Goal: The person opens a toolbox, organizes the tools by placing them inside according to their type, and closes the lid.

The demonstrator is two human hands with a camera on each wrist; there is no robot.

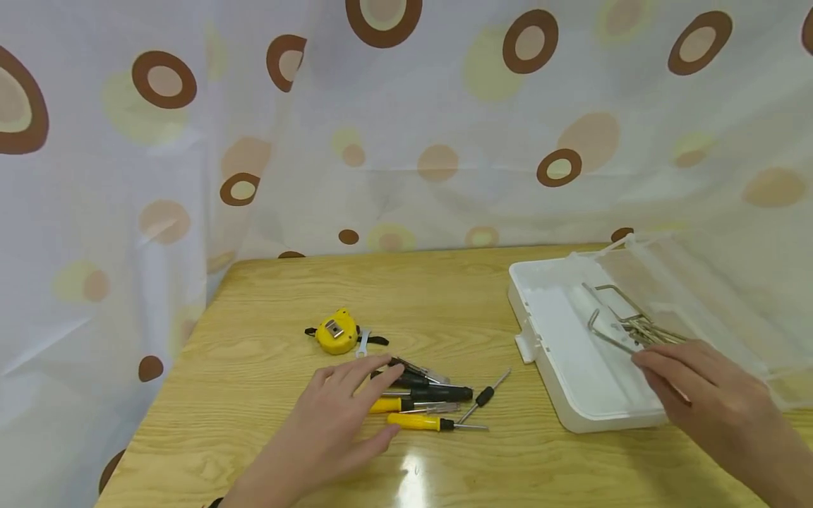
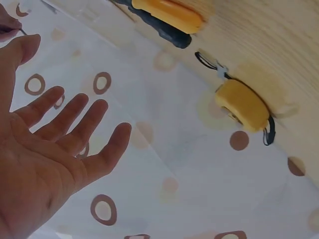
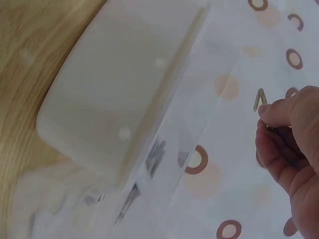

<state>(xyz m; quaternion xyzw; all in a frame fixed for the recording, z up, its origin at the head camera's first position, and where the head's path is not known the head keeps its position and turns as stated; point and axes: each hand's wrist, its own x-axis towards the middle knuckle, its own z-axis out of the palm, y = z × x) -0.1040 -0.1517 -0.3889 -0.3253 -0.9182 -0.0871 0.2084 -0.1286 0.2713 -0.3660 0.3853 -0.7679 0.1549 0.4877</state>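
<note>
My right hand (image 1: 718, 388) pinches a bent hex key (image 1: 611, 340) between thumb and fingertips, above the open white box (image 1: 559, 381). Its short bent end also shows in the right wrist view, where the hex key (image 3: 261, 95) sticks out past the thumb. More hex keys (image 1: 651, 330) lie in a heap inside the box, partly hidden by the hand. Over the left part of a group of screwdrivers hovers my left hand (image 1: 333, 409), fingers spread and nothing held. Among them are a yellow-handled screwdriver (image 1: 416, 422) and a black-handled one (image 1: 441, 393).
Behind the screwdrivers lie a yellow tape measure (image 1: 336, 335) with a black strap and a small wrench (image 1: 363, 343). A thin tool with a black grip (image 1: 485, 396) lies between screwdrivers and box. The box's clear lid (image 1: 718, 296) leans open toward the patterned curtain (image 1: 394, 127).
</note>
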